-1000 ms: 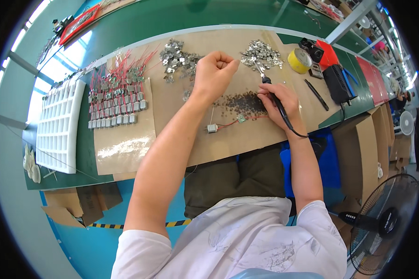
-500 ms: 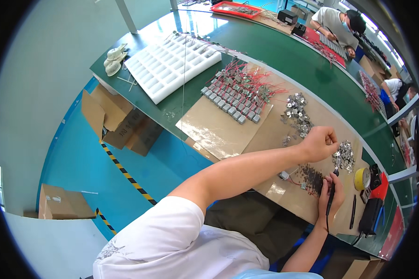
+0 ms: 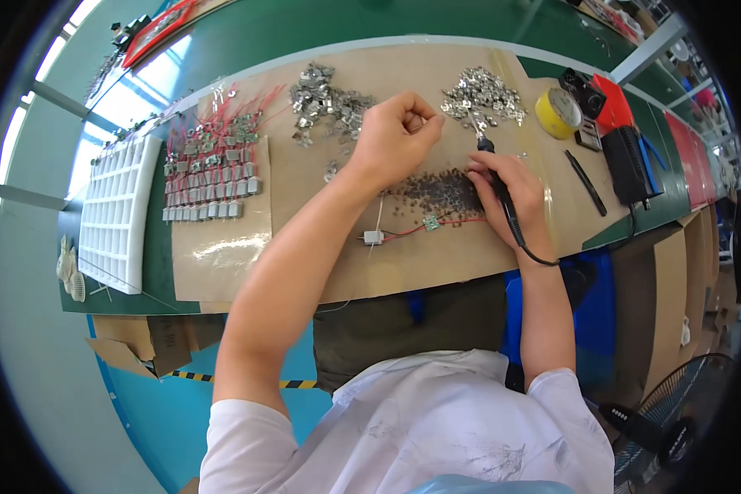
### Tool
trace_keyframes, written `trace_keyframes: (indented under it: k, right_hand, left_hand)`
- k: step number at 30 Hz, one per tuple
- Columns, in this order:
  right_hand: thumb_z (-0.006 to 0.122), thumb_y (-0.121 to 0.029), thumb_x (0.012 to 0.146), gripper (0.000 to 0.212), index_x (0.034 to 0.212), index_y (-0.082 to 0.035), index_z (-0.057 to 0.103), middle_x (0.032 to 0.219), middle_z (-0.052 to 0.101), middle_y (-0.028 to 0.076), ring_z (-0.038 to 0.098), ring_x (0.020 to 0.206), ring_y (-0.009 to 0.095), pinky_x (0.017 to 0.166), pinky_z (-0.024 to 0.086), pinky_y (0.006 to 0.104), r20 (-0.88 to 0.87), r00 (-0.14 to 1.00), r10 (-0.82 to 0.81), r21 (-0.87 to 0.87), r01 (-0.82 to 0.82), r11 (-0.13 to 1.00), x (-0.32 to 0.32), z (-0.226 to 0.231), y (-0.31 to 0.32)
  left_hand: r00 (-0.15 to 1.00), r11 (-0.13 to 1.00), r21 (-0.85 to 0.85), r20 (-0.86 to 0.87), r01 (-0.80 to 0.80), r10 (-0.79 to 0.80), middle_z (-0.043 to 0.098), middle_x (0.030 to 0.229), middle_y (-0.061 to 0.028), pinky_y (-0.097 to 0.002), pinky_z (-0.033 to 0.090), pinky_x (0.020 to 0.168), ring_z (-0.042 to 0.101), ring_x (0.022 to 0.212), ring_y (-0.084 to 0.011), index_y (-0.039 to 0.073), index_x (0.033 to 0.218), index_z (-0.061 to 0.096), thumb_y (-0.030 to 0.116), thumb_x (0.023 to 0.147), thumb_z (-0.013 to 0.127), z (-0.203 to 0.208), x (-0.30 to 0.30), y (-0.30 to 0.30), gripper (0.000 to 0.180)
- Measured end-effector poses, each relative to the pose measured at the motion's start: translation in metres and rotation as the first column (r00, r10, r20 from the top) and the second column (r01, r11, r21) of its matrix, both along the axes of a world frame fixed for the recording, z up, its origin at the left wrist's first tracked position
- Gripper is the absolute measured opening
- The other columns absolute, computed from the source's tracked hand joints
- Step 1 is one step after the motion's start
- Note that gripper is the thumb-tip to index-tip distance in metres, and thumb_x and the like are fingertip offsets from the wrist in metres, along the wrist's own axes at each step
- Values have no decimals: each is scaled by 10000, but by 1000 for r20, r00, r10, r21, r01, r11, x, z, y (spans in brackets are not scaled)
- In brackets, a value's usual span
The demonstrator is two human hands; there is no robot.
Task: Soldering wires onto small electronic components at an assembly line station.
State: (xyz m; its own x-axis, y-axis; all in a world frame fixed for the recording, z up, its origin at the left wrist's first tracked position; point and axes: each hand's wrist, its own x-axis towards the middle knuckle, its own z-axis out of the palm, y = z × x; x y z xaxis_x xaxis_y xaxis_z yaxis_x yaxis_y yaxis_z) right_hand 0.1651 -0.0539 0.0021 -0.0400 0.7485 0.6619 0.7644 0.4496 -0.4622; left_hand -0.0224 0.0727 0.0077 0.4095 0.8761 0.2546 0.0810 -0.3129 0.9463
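Rows of motors (image 3: pixel 212 192) left of the dark heap (image 3: pixel 446 193) look wired, a lone motor (image 3: pixel 373 238) lies near it, loose tabs (image 3: pixel 484 95) remain beyond it, left hand (image 3: pixel 397 140) curled, contents unclear, right hand (image 3: pixel 512 191) gripping a soldering iron (image 3: pixel 487 146).

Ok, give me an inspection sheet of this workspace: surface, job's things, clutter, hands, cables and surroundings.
Surface: brown sheeting over a green table.
Job's things: soldering iron; silver motor wired to a green circuit board; pile of dark pieces; pile of silver pieces.
Clutter: yellow tape roll and black pen-like tool, toward the right.
Hands: right hand grips the soldering iron; left hand curled closed, anything inside unclear.
Cables: black cord runs from the soldering iron across the right wrist.
Surroundings: fan lower right; cardboard box lower left.
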Motion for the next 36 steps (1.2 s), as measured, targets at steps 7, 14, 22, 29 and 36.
trace_keyframes:
  k: [7, 14, 22, 29, 36]
  right_hand:
    - [780, 94, 822, 342, 1139, -22, 728, 929, 748, 121, 706, 821, 302, 746, 563, 398, 2, 1000, -3, -37, 3, 999, -2, 0, -3]
    - [799, 91, 830, 353, 1154, -37, 739, 941, 765, 111, 747, 851, 243, 754, 588, 340, 34, 999, -17, -46, 19, 999, -1, 5, -2]
    - [798, 68, 845, 370, 1188, -53, 731, 966, 763, 115, 741, 868, 261, 769, 586, 357, -79, 997, 0, -76, -6, 997, -2, 2, -4]
    - [658, -106, 1061, 354, 1408, -37, 645, 1066, 799, 108, 693, 745, 82, 622, 578, 233, -386, 918, -94, -187, 22, 982, 14, -1, -36]
    - [693, -99, 1041, 320, 1311, 70, 671, 911, 775, 124, 691, 653, 103, 590, 576, 235, -517, 855, 50, -13, -67, 998, 26, -15, -49]
  left_hand:
    - [991, 999, -34, -130, 39, -43, 551, 572, -14, -296, 419, 527, 495, 532, -86, 4, 861, 665, 112, 885, 776, -9, -5, -15, 158]
    - [977, 991, -1, -168, 136, -134, 513, 641, 69, -239, 346, 545, 419, 607, -14, 14, 888, 647, 94, 935, 756, -3, -10, -24, 144]
    - [973, 985, -27, -156, 171, -173, 539, 639, 65, -242, 349, 540, 438, 598, -12, 19, 855, 647, 72, 900, 760, -10, -9, -18, 134]
    - [958, 982, -12, -219, 186, -184, 585, 631, 40, -254, 401, 545, 484, 590, -29, 12, 829, 665, 92, 868, 759, -1, -9, -20, 129]
    - [936, 981, -29, -297, 189, -189, 592, 619, 24, -264, 422, 549, 507, 583, -43, 13, 819, 672, 99, 838, 765, 3, -9, -20, 128]
